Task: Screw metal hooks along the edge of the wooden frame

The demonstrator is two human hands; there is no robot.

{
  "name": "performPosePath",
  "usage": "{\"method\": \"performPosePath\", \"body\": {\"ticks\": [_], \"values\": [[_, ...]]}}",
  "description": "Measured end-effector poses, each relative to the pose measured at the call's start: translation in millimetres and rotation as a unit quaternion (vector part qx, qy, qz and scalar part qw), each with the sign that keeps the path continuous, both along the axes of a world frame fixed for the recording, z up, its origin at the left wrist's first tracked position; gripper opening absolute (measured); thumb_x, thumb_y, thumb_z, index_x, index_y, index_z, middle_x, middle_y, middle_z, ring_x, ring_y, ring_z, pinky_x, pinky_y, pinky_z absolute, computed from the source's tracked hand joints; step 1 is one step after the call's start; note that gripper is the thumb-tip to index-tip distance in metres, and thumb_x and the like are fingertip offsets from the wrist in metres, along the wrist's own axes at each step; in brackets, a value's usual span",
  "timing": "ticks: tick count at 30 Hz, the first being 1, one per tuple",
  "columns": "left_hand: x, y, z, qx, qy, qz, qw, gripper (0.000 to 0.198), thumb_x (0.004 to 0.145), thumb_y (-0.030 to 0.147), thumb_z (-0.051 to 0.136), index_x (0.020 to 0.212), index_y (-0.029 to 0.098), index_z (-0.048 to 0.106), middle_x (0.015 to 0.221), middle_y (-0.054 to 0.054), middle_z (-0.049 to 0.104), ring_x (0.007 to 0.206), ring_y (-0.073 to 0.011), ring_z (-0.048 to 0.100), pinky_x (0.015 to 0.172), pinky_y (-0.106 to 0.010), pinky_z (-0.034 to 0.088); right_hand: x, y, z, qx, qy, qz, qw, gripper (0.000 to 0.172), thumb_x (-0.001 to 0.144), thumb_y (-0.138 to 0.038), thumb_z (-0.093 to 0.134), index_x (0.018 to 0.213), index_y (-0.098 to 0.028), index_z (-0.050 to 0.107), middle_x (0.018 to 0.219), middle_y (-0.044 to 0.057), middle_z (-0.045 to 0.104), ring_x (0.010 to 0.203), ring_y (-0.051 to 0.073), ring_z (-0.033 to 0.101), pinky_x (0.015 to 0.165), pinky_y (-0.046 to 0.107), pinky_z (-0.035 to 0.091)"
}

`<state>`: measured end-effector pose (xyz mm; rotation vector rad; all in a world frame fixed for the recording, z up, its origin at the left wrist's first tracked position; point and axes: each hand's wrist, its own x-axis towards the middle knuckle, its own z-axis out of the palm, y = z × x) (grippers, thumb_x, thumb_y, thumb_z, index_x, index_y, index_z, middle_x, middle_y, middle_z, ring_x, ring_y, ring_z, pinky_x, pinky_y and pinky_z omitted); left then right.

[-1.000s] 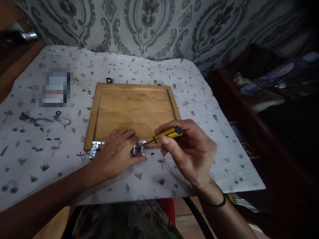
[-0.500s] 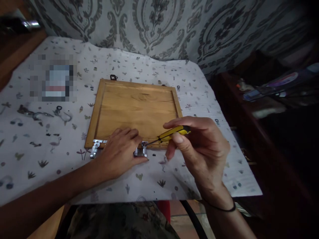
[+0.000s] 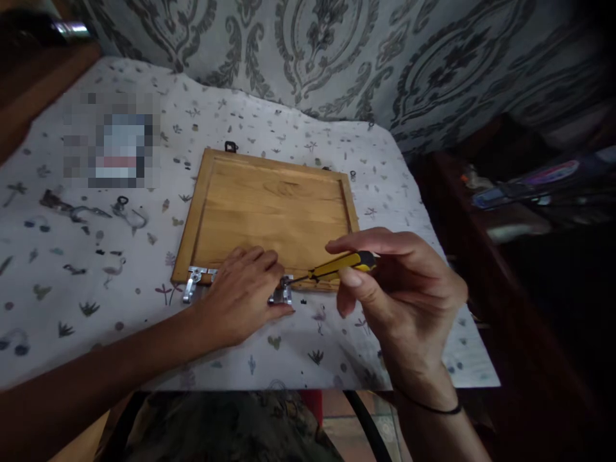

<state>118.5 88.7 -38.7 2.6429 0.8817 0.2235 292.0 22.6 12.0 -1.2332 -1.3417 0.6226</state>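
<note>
Framed wooden panel [image 3: 274, 215] lies flat on the table cover [image 3: 216, 375], directly ahead of the person, its near edge beneath the left hand [image 3: 248, 292]. Material is yellow-brown wood with visible grain and a dark knot mark toward the far side; shape is rectangular, with a raised border around a recessed centre. Two silvery metal fittings sit along the near edge: a left fitting [image 3: 191, 285], near the corner, and a right fitting [image 3: 287, 293], just past the left fingertips. Both are shiny and angular, and overhang the edge.

Left hand is palm down, fingers bent and close together over the panel edge, thumb stretched out beside the right fitting; whether it grips anything underneath cannot be told. Right hand [image 3: 409, 298], to the right of the panel's near corner, holds a screwdriver [image 3: 341, 264] between thumb and fingers. Its handle is yellow and black; the thin shaft slants down leftward to the right fitting.

Table cover is white, printed with flamingos and plants. Loose metal hardware [image 3: 79, 209] lies left of the panel. Behind stands a grey damask-patterned surface [image 3: 327, 45].
</note>
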Motion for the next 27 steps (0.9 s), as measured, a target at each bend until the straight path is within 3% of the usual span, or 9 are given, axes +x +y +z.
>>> {"method": "performPosePath", "body": {"ticks": [3,9,13,16,22,24,27], "values": [[0.0,0.0,2.0,-0.013,0.013,0.0,1.0,0.04,0.083,0.052,0.08,0.098,0.016,0.07,0.102,-0.007,0.068,0.105,-0.0298,0.063,0.092,-0.044,0.048,-3.0,2.9,-1.6,0.018,0.015,-0.005,1.0,0.02,0.082,-0.022,0.084,0.094,-0.025,0.068,0.091,-0.001,0.077,0.046,0.006,0.058,0.035,0.016,0.046],[0.0,-1.1,3.5,-0.023,0.009,-0.001,1.0,0.038,0.084,0.049,0.08,0.1,0.016,0.07,0.103,-0.008,0.067,0.107,-0.0303,0.062,0.093,-0.044,0.047,-0.7,0.9,3.1,-0.026,-0.006,0.047,0.999,0.023,0.096,-0.027,0.069,0.118,-0.029,0.071,0.099,0.0,0.072,0.05,0.007,0.063,0.048,0.024,0.058],[-0.9,-1.4,0.0,-0.017,-0.002,0.005,1.0,0.039,0.083,0.05,0.081,0.098,0.016,0.069,0.102,-0.007,0.067,0.106,-0.0295,0.061,0.093,-0.043,0.046,-1.8,2.0,2.9,0.003,-0.01,0.013,1.0,0.013,0.088,-0.023,0.078,0.1,-0.025,0.074,0.096,0.001,0.073,0.052,0.007,0.064,0.041,0.019,0.052],[-1.6,-1.1,-1.1,-0.016,-0.004,0.001,1.0,0.039,0.084,0.051,0.079,0.097,0.016,0.069,0.102,-0.008,0.067,0.106,-0.0296,0.061,0.092,-0.043,0.046,-2.9,4.4,-0.2,0.025,0.003,0.001,1.0,0.017,0.082,-0.022,0.084,0.093,-0.024,0.07,0.09,0.001,0.076,0.055,0.009,0.065,0.036,0.017,0.047],[1.0,0.1,5.7,-0.041,0.024,-0.002,0.999,0.039,0.086,0.05,0.078,0.1,0.014,0.07,0.103,-0.01,0.067,0.109,-0.0311,0.061,0.095,-0.046,0.046,1.2,0.6,2.4,-0.022,-0.02,0.014,0.999,0.024,0.095,-0.029,0.07,0.119,-0.028,0.072,0.096,0.001,0.075,0.052,0.008,0.063,0.05,0.024,0.059],[1.8,0.4,7.2,-0.047,0.033,-0.004,0.998,0.04,0.087,0.05,0.077,0.101,0.013,0.071,0.103,-0.01,0.067,0.109,-0.0315,0.061,0.096,-0.047,0.046,2.7,-0.8,2.8,-0.026,-0.027,0.009,0.999,0.02,0.095,-0.027,0.07,0.114,-0.027,0.074,0.097,0.001,0.075,0.048,0.006,0.061,0.05,0.025,0.059],[1.5,0.5,6.8,-0.045,0.028,-0.002,0.999,0.042,0.086,0.051,0.077,0.103,0.013,0.071,0.105,-0.01,0.067,0.11,-0.0317,0.061,0.096,-0.046,0.046,3.7,-0.6,-0.1,0.006,-0.004,-0.015,1.0,0.015,0.084,-0.023,0.082,0.096,-0.025,0.073,0.094,0.0,0.077,0.045,0.006,0.058,0.037,0.02,0.05]]}}
